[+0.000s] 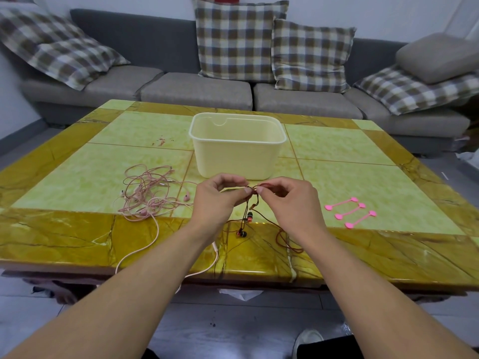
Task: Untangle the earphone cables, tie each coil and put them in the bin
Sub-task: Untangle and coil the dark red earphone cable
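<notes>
A dark red earphone cable [282,235] hangs between both hands just above the table's near edge, its two black-and-red earbuds [245,224] dangling below. My left hand [217,198] pinches the cable at a knot, and my right hand [290,200] pinches it right beside. A tangled heap of pink earphone cables [147,195] lies on the table to the left, one strand trailing over the front edge. The cream plastic bin [237,146] stands behind my hands, with nothing visible inside. Three pink cable ties [350,211] lie on the right.
The green and amber tiled table [363,156] fills the middle of the view. A grey sofa [197,89] with checked cushions runs behind it. A shoe [307,342] and grey floor show below the table's near edge.
</notes>
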